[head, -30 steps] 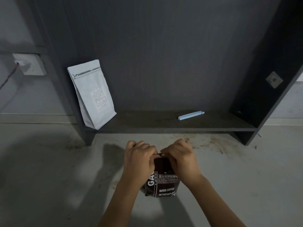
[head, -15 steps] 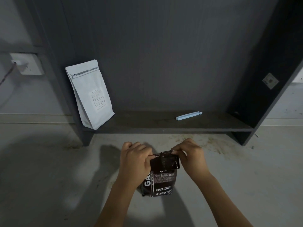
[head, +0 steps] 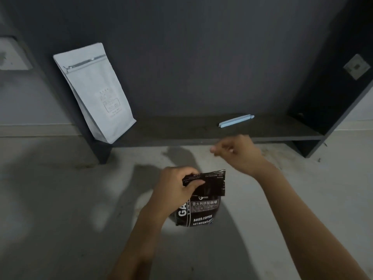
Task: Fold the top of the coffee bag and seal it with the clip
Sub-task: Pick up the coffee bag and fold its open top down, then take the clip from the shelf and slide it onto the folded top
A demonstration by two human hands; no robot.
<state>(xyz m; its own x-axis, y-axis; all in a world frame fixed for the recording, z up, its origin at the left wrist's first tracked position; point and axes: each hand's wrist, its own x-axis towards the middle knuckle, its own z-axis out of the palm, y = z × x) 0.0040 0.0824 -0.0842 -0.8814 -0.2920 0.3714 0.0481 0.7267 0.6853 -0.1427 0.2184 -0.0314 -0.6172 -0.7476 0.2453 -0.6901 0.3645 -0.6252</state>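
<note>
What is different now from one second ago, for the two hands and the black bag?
The right hand let go of the black coffee bag and moved up toward the blue clip. The left hand still pinches the folded top. Clip and white bag stayed on the shelf.

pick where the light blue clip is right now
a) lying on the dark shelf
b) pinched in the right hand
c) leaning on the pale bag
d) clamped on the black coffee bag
a: the light blue clip lies flat on the dark shelf, apart from the right hand, which is empty, while the left hand pinches the folded top of the black coffee bag.
</note>
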